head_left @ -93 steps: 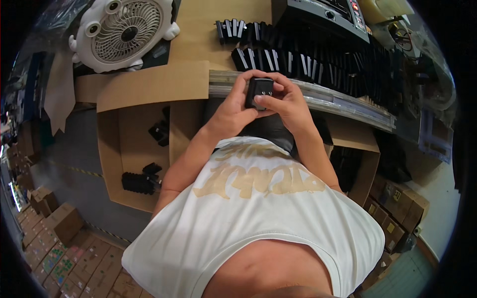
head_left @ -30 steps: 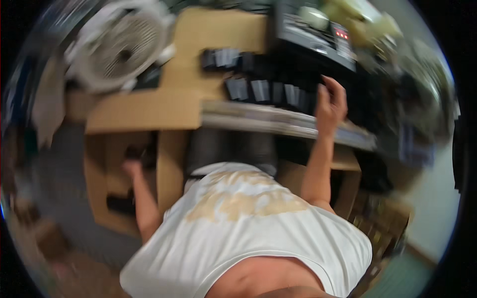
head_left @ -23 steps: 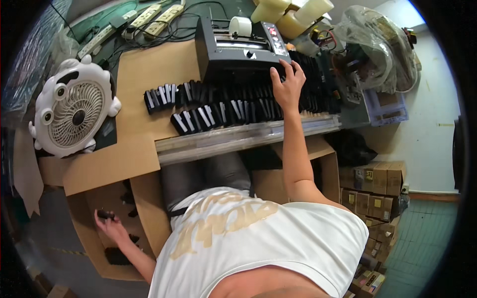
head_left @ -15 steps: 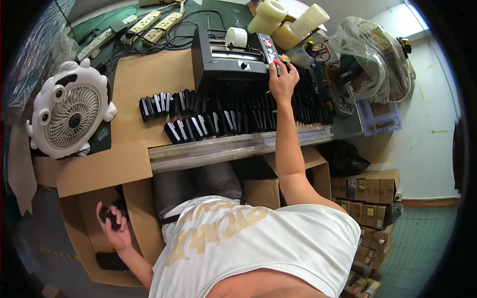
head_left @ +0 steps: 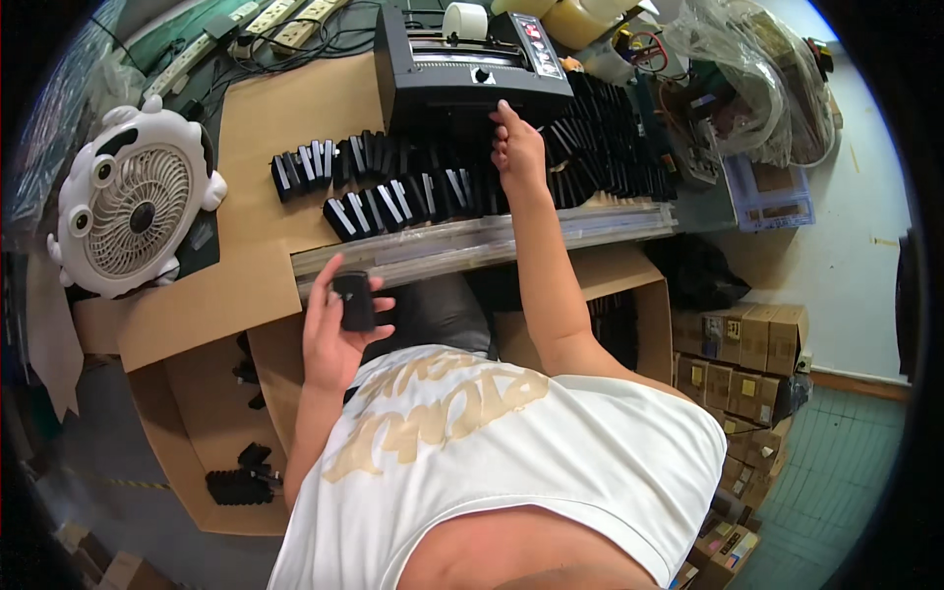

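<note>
A small black rectangular case (head_left: 356, 301) rests in my left hand (head_left: 332, 339), its fingers curled around its edges, over the front side of the workbench. My right hand (head_left: 518, 152) is closed, thumb and fingertips together at the lower front of a black desktop machine (head_left: 472, 81). Whatever lies between those fingertips is too small or hidden to make out. On top of the machine sits a white roll (head_left: 465, 20), and a panel with buttons (head_left: 539, 44) runs along its right side. Rows of black cases (head_left: 393, 202) stand on the bench below the machine.
A white animal-shaped fan (head_left: 138, 211) stands at the left. Power strips (head_left: 258, 34) and cables lie behind it. Below the bench, an open cardboard box (head_left: 177, 433) holds some black pieces. Stacked cartons (head_left: 747, 354) and a clear plastic bag (head_left: 742, 84) are at the right.
My left hand has risen from over the cardboard box to the bench front, bringing the black case. My right hand has left the button panel and come down to the machine's front.
</note>
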`<control>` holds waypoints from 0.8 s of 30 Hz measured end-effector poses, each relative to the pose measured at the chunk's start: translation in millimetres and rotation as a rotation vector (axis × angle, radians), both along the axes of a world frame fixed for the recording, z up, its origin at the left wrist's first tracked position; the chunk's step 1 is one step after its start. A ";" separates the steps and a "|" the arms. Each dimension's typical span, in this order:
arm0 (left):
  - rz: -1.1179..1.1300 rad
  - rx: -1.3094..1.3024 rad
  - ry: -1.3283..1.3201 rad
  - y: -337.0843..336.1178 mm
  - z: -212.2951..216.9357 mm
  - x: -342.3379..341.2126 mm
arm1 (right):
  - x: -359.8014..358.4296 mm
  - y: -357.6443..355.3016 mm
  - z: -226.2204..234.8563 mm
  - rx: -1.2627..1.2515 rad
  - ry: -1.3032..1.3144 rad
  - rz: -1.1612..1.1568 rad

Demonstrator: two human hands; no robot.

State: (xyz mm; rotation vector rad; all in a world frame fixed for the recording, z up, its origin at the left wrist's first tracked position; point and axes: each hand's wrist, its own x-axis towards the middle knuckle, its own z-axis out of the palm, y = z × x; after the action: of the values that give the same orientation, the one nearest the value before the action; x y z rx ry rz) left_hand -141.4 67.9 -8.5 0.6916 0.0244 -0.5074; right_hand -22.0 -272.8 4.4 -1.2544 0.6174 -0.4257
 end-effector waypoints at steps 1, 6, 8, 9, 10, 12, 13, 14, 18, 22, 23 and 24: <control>-0.070 -0.022 0.024 -4.1 7.5 1.8 | 3.4 -2.6 -3.4 0.027 -0.026 0.001; -0.161 -0.066 0.059 -10.5 7.1 15.4 | -0.9 20.7 -7.0 0.076 -0.085 0.183; -0.172 -0.149 0.030 -11.2 6.7 21.7 | -23.9 59.4 5.4 0.039 -0.083 0.345; -0.193 -0.201 0.030 -10.7 9.4 28.2 | -41.0 80.4 11.8 -0.124 -0.157 0.466; -0.161 -0.185 0.056 -12.3 13.6 32.2 | -56.6 94.2 18.9 -0.287 -0.243 0.580; -0.220 -0.135 -0.012 -12.6 19.0 36.0 | -75.7 114.4 27.0 -0.614 -0.446 0.797; -0.208 -0.126 0.004 -14.3 16.2 37.7 | -77.8 118.8 27.9 -0.596 -0.440 0.809; -0.206 -0.137 -0.006 -15.5 13.5 38.7 | -79.9 123.0 28.7 -0.624 -0.425 0.861; -0.243 -0.185 -0.040 -15.6 8.0 36.2 | -91.6 132.7 30.5 -0.728 -0.369 0.981; -0.270 -0.270 -0.034 -13.0 6.9 33.5 | -94.5 134.7 30.4 -0.729 -0.292 0.995; -0.271 -0.271 -0.035 -12.9 7.3 32.7 | -95.4 134.8 30.7 -0.730 -0.292 0.994; -0.266 -0.253 -0.034 -13.0 7.9 31.9 | -96.0 134.7 31.0 -0.728 -0.287 1.001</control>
State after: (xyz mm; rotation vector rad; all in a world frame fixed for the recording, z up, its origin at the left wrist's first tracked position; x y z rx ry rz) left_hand -109.5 54.9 -0.6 0.4566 -0.1638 -0.7395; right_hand -118.0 -138.1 35.4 -1.9552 -0.4925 0.0450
